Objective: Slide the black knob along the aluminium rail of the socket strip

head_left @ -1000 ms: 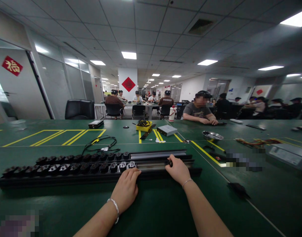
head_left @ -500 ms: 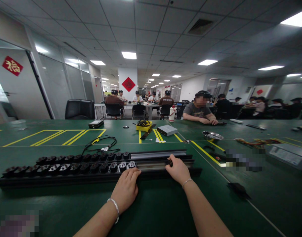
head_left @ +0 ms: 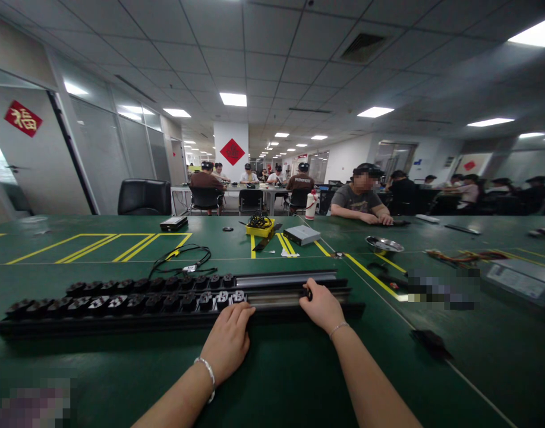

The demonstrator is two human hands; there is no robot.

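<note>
A long black rail lies across the green table, its left half filled with a row of black socket modules. A second rail with more modules lies just behind it. My left hand rests on the front rail near its middle, fingers curled over the edge beside the last module. My right hand is closed in a pinch on a small black part in the rail's bare right half.
A black cable lies behind the rails. Farther back are a yellow box of wires, a grey box and a metal dish. A small black piece lies at right. A seated person works across the table.
</note>
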